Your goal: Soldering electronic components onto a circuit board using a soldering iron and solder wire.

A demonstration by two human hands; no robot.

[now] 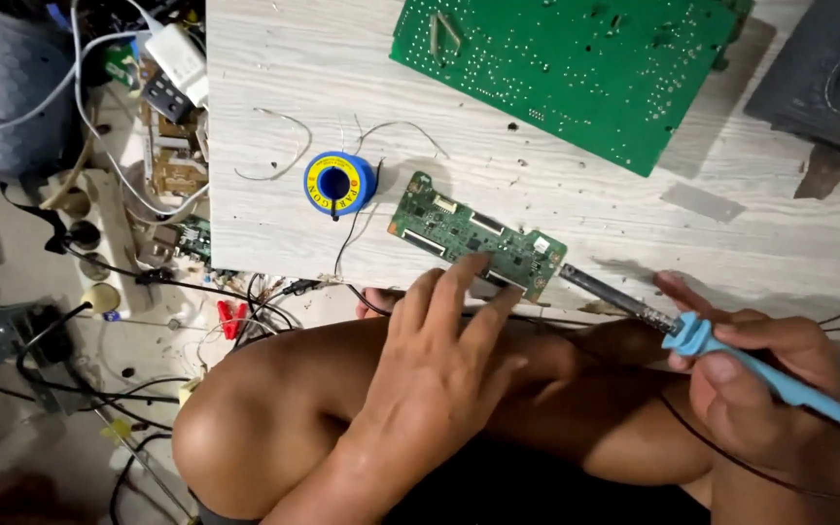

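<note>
Blue soldering iron gripped in R hand; L hand fingers on small PCB.

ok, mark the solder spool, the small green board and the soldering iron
solder spool (339, 183), head view, yellow label face.
small green board (469, 235), head view, middle of the top face.
soldering iron (780, 384), head view, blue handle in the right hand.

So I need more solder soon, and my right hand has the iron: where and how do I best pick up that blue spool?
Probably with the left hand, from above. The blue solder spool lies flat on the pale board, yellow face and centre hole upward, so close your grip across the round outer rim. Come from the near side, minding the wire trailing toward the small green circuit board.
</note>
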